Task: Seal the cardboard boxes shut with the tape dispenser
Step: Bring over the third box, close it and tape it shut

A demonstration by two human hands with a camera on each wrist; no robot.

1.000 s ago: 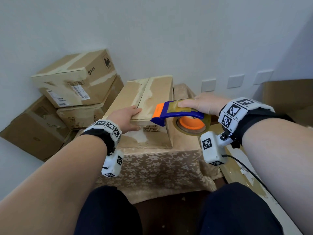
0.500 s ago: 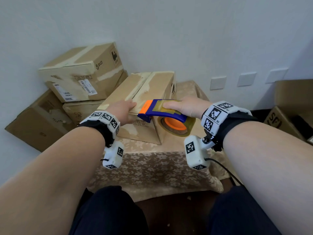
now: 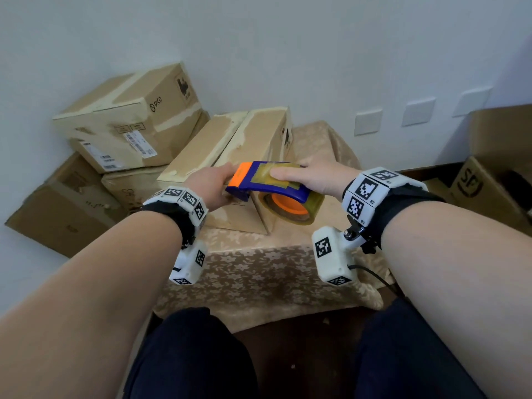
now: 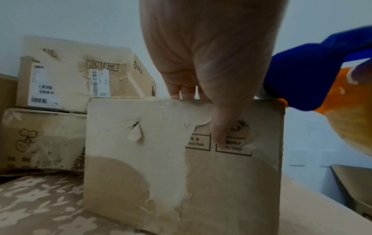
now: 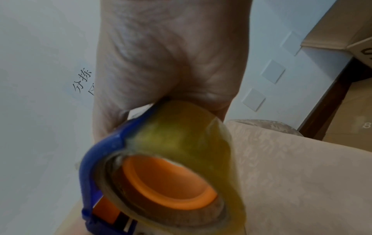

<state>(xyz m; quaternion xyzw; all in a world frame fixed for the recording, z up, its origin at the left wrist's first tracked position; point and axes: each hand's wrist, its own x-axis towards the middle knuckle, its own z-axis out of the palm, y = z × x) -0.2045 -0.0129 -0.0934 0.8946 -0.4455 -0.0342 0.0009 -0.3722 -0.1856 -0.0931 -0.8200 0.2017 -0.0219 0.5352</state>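
Two hands work one box (image 3: 230,156) here, which stands on the desk (image 3: 288,272) under a floral cloth, its top flaps closed and meeting in a seam patched with old pale tape. The dispenser (image 3: 267,182), blue with an orange nose and a roll of yellowish clear tape on an orange hub, sits at the near top edge of the box; the right hand (image 3: 313,177) grasps it from above, fingers laid along its top. The left hand (image 3: 210,188) clamps that near edge, fingers over the top and thumb (image 4: 223,127) pressed on the front face beside the printed warning symbols. To do this step well, I would judge, the nose should be set squarely on the seam with a tail of tape stuck down the front face, the left hand holding the box hard against the pull, and the dispenser drawn straight along the seam at steady pressure so the strip lies flat over both flaps. The torn, peeled paper on the box may grip tape poorly, so firm rubbing down seems wise. Just left of the desk, more boxes are stacked against the white wall (image 3: 288,53), one marked PICO (image 3: 129,116). Blank wall plates (image 3: 368,122) sit to the right, above an open carton (image 3: 489,180) on the floor.
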